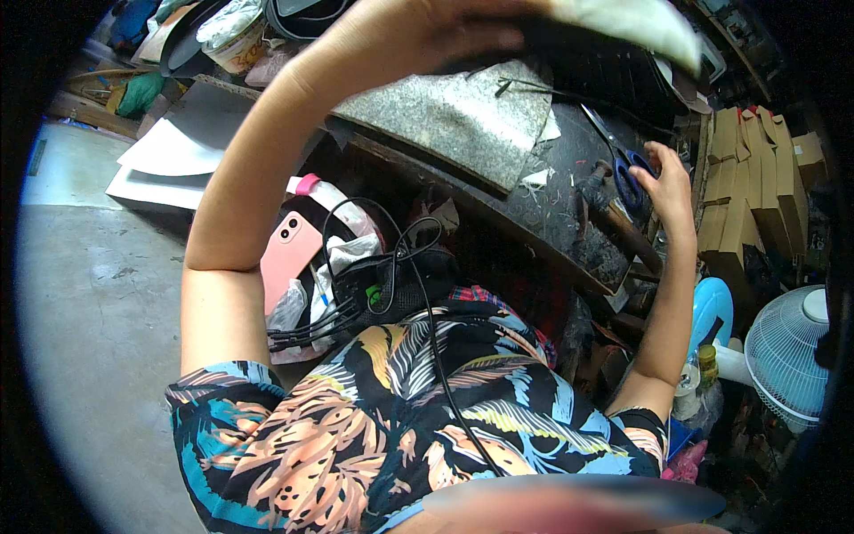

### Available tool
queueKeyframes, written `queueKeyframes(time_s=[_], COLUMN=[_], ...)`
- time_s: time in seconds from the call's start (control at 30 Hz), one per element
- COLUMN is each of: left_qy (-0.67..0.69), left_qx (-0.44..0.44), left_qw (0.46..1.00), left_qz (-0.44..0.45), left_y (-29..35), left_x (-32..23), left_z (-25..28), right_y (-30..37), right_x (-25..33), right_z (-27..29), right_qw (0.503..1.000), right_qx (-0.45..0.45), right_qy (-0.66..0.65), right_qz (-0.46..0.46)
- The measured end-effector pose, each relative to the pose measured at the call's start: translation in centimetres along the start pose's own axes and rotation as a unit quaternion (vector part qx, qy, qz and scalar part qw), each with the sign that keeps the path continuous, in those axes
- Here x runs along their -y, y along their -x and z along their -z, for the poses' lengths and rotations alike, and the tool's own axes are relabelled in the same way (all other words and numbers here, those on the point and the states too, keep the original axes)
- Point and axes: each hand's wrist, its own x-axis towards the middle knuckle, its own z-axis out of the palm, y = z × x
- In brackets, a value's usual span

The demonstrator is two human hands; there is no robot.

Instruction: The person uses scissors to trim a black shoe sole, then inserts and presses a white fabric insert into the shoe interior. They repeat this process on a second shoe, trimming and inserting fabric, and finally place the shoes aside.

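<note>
My left arm reaches across the top of the view, and my left hand (427,36) is partly cut off and blurred there. It seems closed on a smeared, curved white-and-black piece (636,27), whose kind I cannot make out. At the right of the dark worktable (578,227), my right hand (669,182) has its thumb and fingers apart, beside the blue handles of scissors (633,178). Whether it touches them is unclear. A hammer (623,227) lies just below the scissors. A grey speckled slab (445,116) rests on the table under my left forearm.
Cardboard boxes (747,187) are stacked at the right, above a white-and-blue fan (790,356). White sheets (173,160) lie at the left. A pink phone (289,254) sits in a bag near my lap, with a black cable (431,329) running down my shirt. White scraps (535,180) dot the table.
</note>
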Motion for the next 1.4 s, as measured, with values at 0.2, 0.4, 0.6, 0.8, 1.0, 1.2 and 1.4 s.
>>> queueKeyframes(time_s=[0.2, 0.4, 0.6, 0.8, 1.0, 1.2, 1.4], left_qy=[-0.292, -0.294, -0.174, -0.181, -0.238, -0.238, -0.062], left_qx=[0.22, 0.123, 0.255, 0.252, 0.255, 0.182, 0.098], left_qw=[0.929, 0.947, 0.948, 0.933, 0.929, 0.951, 0.992], left_qz=[-0.056, 0.04, 0.076, 0.183, 0.126, 0.073, 0.058], left_y=[5.7, 7.2, 8.5, 6.6, 5.5, 9.7, 10.5], left_x=[0.2, 0.2, -0.9, -0.6, -3.3, -2.1, -0.5], left_z=[-7.7, -8.8, -4.1, -5.4, -12.2, -13.3, -12.3], right_y=[2.8, 0.1, -4.7, -3.2, -2.2, -1.8, -1.7], right_x=[9.8, 16.8, 15.8, 13.9, 13.0, 12.1, 14.2], right_z=[0.2, -2.3, -7.3, -8.8, -8.8, -9.7, -8.2], right_qw=[0.937, 0.9, 0.93, 0.937, 0.948, 0.962, 0.914], right_qx=[-0.22, -0.082, -0.071, -0.061, -0.141, -0.122, -0.005], right_qy=[-0.142, -0.182, 0.058, -0.226, -0.081, -0.069, -0.399], right_qz=[0.233, 0.387, 0.355, 0.26, 0.274, 0.236, 0.081])
